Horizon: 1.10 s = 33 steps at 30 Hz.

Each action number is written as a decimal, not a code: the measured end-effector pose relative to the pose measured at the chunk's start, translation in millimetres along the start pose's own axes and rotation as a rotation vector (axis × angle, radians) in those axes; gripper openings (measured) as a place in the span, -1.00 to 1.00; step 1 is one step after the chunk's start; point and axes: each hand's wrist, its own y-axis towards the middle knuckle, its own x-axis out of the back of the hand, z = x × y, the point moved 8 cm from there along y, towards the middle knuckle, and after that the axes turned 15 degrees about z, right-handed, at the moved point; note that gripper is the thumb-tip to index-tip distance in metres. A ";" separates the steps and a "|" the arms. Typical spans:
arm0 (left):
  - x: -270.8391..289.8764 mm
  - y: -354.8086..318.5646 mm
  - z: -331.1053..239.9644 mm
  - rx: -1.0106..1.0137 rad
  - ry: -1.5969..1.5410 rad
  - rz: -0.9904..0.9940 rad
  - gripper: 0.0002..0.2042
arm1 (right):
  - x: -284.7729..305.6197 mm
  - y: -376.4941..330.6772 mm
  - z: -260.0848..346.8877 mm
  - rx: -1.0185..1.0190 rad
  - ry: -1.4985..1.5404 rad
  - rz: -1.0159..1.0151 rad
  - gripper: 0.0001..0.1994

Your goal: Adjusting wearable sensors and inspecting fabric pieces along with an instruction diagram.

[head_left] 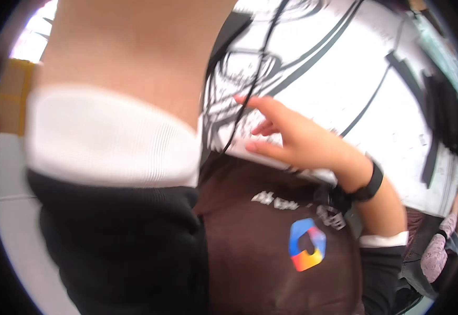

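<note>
My left forearm [129, 58] rises close and blurred through the left part of the head view, its white-cuffed black sleeve [113, 236] below; the hand itself lies beyond the upper edge. In the middle, my right hand [286, 134] is held over the near edge of the white table [376, 142], fingers apart and slightly bent. I see nothing between its thumb and fingers. A thin black cable [259, 68] crosses the view in front of its fingertips; whether they touch it I cannot tell. A black band [373, 181] circles my right wrist.
Long dark strips [313, 63] and tangled thin black pieces lie across the table. A stack of black strips [444, 110] sits at the far right. Another person's pink patterned sleeve [434, 257] shows at the right edge. A cardboard box [13, 94] stands at the left.
</note>
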 end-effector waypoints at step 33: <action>-86.1 65.2 42.3 -0.240 -0.975 0.298 -0.72 | 266.8 -286.0 -31.4 0.123 0.592 -1.183 -0.54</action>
